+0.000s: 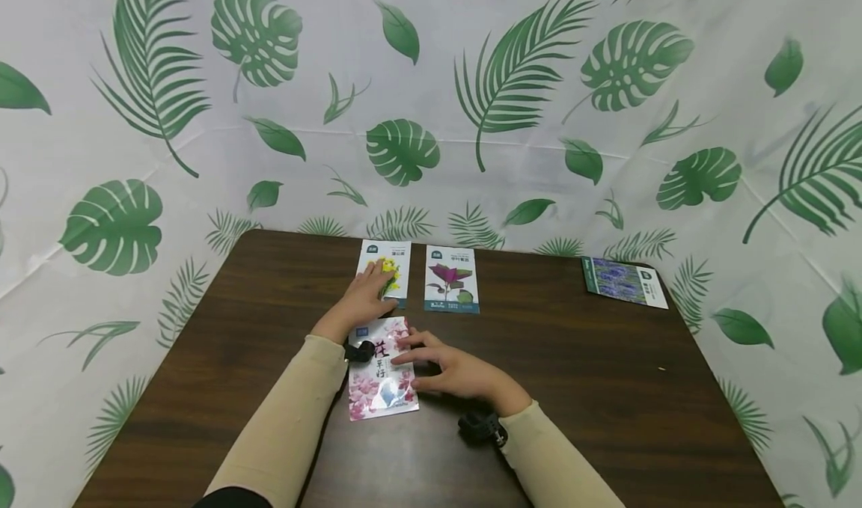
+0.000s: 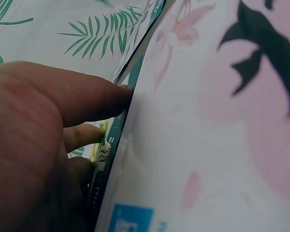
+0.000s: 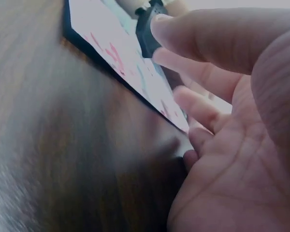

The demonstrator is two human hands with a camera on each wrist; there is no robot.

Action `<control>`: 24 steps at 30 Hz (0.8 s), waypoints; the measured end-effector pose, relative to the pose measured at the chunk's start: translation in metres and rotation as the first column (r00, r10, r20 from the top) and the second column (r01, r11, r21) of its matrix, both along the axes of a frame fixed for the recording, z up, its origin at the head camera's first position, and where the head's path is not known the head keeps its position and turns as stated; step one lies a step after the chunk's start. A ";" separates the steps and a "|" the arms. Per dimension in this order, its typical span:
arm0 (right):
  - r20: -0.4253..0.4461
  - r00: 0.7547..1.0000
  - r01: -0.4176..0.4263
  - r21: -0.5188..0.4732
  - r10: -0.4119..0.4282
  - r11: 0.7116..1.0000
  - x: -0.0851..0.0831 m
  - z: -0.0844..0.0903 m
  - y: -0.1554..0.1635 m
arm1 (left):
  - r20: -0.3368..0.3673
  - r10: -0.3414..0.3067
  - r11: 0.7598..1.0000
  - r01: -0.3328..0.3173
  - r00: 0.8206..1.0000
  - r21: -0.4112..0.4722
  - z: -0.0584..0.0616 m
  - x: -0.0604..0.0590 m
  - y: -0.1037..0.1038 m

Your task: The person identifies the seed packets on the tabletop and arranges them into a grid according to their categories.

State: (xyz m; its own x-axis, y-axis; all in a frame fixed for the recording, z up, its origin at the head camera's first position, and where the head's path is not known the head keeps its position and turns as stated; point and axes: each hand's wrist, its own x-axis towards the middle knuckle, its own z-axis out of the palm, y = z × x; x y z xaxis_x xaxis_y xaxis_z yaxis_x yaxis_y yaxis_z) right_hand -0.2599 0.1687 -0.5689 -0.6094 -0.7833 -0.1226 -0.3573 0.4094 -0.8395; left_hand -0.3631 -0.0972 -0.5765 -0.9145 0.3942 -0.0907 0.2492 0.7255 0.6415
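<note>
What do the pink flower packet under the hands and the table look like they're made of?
The pink flower packet looks like glossy printed plastic film or coated paper: a pale glare patch shows near its lower end, and it lies thin and flat. The table looks like dark wood or wood-grain laminate, with streaked grain and a soft sheen.

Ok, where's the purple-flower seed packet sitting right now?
In the head view, the purple-flower packet lies flat at the table's far middle, just right of the yellow-flower packet that the left hand rests on.
</note>
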 end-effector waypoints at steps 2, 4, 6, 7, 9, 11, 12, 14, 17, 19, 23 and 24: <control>0.018 1.000 -0.001 -0.004 0.002 1.000 -0.001 0.000 0.002 | -0.002 0.001 1.000 -0.001 1.000 -0.001 0.000 0.000 0.000; 0.026 1.000 -0.010 -0.006 0.010 1.000 -0.002 -0.001 0.002 | -0.004 0.002 1.000 -0.002 1.000 -0.002 0.000 -0.001 0.001; 0.020 1.000 -0.015 0.001 0.015 1.000 -0.002 -0.001 0.002 | -0.004 0.002 1.000 -0.002 1.000 -0.005 0.000 -0.001 0.001; 0.016 1.000 -0.018 0.004 0.018 1.000 -0.002 -0.001 0.002 | -0.005 0.002 1.000 -0.002 1.000 -0.006 0.000 -0.001 0.001; 0.015 1.000 -0.019 0.003 0.019 1.000 -0.002 -0.001 0.001 | -0.004 0.004 1.000 -0.004 1.000 -0.008 0.000 -0.001 0.000; 0.020 1.000 -0.017 -0.006 0.017 1.000 -0.003 -0.001 0.002 | -0.004 0.005 1.000 -0.005 1.000 -0.011 0.000 -0.001 0.000; 0.029 0.999 -0.014 -0.015 0.015 1.000 -0.004 -0.001 0.003 | -0.004 0.007 1.000 -0.007 1.000 -0.012 0.000 -0.001 0.000; 0.063 0.998 -0.002 -0.051 0.005 0.999 -0.006 -0.002 0.005 | -0.006 0.010 1.000 -0.010 1.000 -0.013 0.000 -0.001 0.000; 0.154 0.988 0.021 -0.148 0.002 0.989 -0.010 -0.005 0.013 | -0.007 0.011 1.000 -0.011 1.000 -0.017 0.000 -0.001 -0.001; 0.243 0.970 0.049 -0.245 0.012 0.968 -0.013 -0.007 0.020 | -0.004 0.006 1.000 -0.006 1.000 -0.013 0.001 -0.001 -0.001; 0.382 0.920 0.090 -0.418 0.085 0.904 -0.019 -0.011 0.037 | 0.005 -0.006 1.000 0.006 1.000 0.010 0.000 -0.001 -0.001; 0.396 0.913 0.096 -0.440 0.097 0.893 -0.021 -0.012 0.043 | 0.005 -0.009 1.000 0.009 1.000 0.015 0.000 -0.001 0.000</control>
